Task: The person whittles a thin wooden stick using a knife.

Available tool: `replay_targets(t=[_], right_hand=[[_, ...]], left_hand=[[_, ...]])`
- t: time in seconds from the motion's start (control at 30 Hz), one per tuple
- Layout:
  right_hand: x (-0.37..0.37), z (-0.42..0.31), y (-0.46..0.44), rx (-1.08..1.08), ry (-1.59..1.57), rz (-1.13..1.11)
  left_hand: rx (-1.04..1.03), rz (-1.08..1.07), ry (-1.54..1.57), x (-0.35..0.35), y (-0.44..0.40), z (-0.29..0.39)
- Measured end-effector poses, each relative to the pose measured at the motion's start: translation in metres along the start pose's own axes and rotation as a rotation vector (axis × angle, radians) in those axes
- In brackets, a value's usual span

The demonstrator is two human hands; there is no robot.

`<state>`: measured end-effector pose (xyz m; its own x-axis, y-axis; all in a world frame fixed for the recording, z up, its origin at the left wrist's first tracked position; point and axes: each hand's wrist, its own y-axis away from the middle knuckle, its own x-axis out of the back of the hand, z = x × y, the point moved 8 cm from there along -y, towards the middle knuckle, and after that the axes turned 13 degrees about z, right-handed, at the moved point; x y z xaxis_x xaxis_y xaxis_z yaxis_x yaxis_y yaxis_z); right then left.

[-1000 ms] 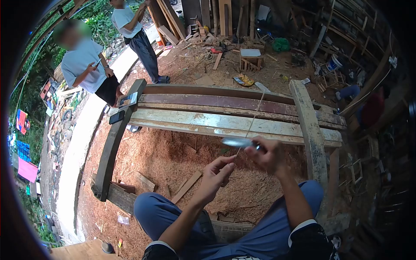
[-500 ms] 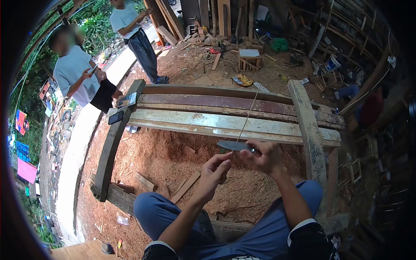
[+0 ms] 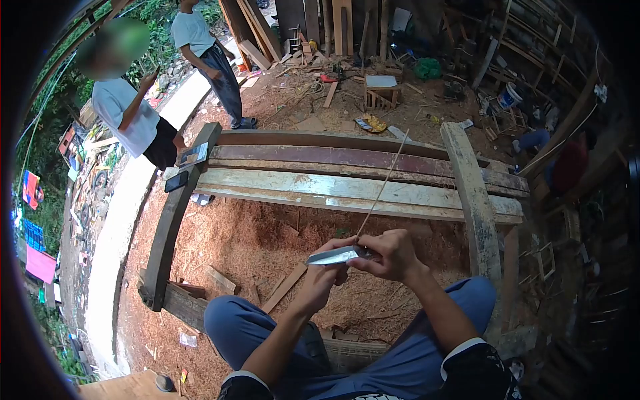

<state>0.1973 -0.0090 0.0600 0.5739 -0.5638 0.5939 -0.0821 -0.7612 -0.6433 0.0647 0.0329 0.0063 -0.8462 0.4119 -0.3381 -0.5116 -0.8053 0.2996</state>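
Note:
A thin wooden stick (image 3: 385, 185) slants up and to the right from my hands, over the planks. Its lower end is pinched in my left hand (image 3: 325, 270), partly hidden behind the blade. My right hand (image 3: 393, 256) is closed round the handle of a knife (image 3: 333, 256). The broad blade points left, lying across the fingers of my left hand, close to the stick's lower end. Both hands are close together above the wood shavings, between my knees.
Long planks (image 3: 320, 183) lie ahead between a dark beam (image 3: 175, 220) and a pale beam (image 3: 472, 193). A phone (image 3: 177, 181) rests on the dark beam. Two people (image 3: 130, 117) stand at the upper left; another person (image 3: 570, 163) is at the far right.
My right hand and the knife have moved down and left, against my left hand. The stick has shifted slightly. At the upper left, one person lowered their arms and the other raised a phone.

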Motion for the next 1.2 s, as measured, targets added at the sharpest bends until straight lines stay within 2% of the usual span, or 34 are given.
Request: replay_targets(t=[0.07, 0.1, 0.23, 0.33, 0.53, 0.6, 0.67, 0.73, 0.83, 0.93, 1.03, 1.2], right_hand=[[0.000, 0.001, 0.000, 0.052, 0.021, -0.017], [0.008, 0.003, -0.003, 0.062, 0.011, 0.074], [0.013, 0.005, -0.005, 0.091, 0.094, 0.050], [0.022, 0.001, -0.009, 0.119, 0.099, 0.141], [0.030, -0.002, -0.012, 0.148, 0.141, 0.143], [0.046, 0.024, -0.014, -0.127, 0.151, 0.227], [0.078, 0.075, -0.007, -0.401, 0.222, 0.358], [0.112, 0.078, -0.013, -0.284, 0.374, 0.467], [0.094, 0.053, -0.006, -0.258, 0.290, 0.349], [0.052, 0.021, -0.007, -0.169, 0.209, 0.138], [0.017, 0.010, 0.003, -0.171, 0.042, 0.046], [0.007, -0.002, 0.003, -0.130, -0.036, 0.031]], left_hand=[[0.006, -0.016, -0.011, -0.003, 0.003, 0.001], [0.015, -0.055, 0.031, -0.005, 0.002, 0.003], [0.055, -0.067, 0.048, -0.012, -0.002, 0.003], [0.111, -0.061, 0.074, -0.017, 0.001, 0.004], [0.174, -0.091, 0.154, -0.018, 0.000, -0.003], [0.220, -0.064, 0.223, -0.018, 0.002, -0.004], [0.223, -0.145, 0.141, -0.024, 0.019, 0.002], [0.219, -0.146, 0.099, -0.024, 0.024, -0.001], [0.181, 0.004, 0.094, -0.008, 0.007, -0.010], [0.112, 0.005, 0.054, -0.009, 0.003, -0.006], [0.051, -0.071, 0.050, -0.013, -0.003, -0.013], [-0.080, -0.086, -0.029, -0.009, -0.004, -0.013]])
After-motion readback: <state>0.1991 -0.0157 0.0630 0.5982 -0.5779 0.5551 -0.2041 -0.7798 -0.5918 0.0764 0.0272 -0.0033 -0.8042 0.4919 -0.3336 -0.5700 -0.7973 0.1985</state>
